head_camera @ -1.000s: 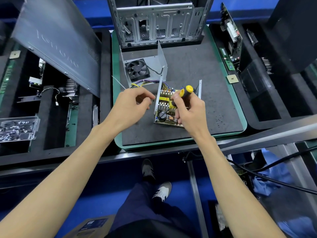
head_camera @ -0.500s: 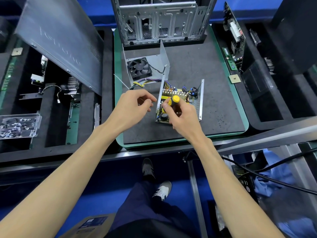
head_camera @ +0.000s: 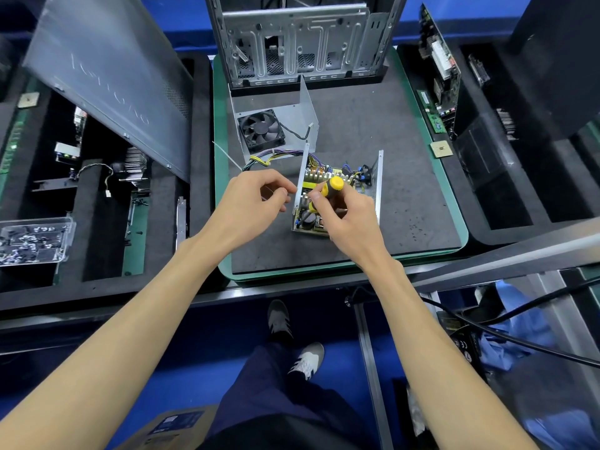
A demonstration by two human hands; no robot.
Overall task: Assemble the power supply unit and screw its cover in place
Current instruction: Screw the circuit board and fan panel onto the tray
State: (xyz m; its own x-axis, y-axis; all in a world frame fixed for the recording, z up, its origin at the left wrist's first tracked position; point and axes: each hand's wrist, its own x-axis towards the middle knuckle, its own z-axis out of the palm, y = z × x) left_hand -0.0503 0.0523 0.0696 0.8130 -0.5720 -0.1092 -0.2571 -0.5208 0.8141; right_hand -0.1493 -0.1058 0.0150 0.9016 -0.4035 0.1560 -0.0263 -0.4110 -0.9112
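Note:
The power supply base (head_camera: 377, 185), an open metal tray holding a circuit board (head_camera: 307, 220), lies on the grey mat. My right hand (head_camera: 352, 219) grips a yellow and black screwdriver (head_camera: 332, 184); its tip points down into the board's left part and is hidden by my fingers. My left hand (head_camera: 250, 206) hovers just left of the tray's left wall with fingers curled, thumb against forefinger, and nothing visible between them. The cover (head_camera: 293, 116) with its black fan (head_camera: 261, 128) lies behind the tray. A coloured cable bundle (head_camera: 276, 155) runs out of the tray to the left.
An open computer case (head_camera: 298, 43) stands at the back of the green-edged mat (head_camera: 406, 177). A grey side panel (head_camera: 107, 79) leans at the left over foam trays. A clear box of screws (head_camera: 32, 238) sits far left. A processor chip (head_camera: 441, 148) and a circuit card (head_camera: 438, 66) are on the right.
My right hand has carried the screwdriver from the middle of the board to its left part and tilted the handle lower. My left hand has stayed in place.

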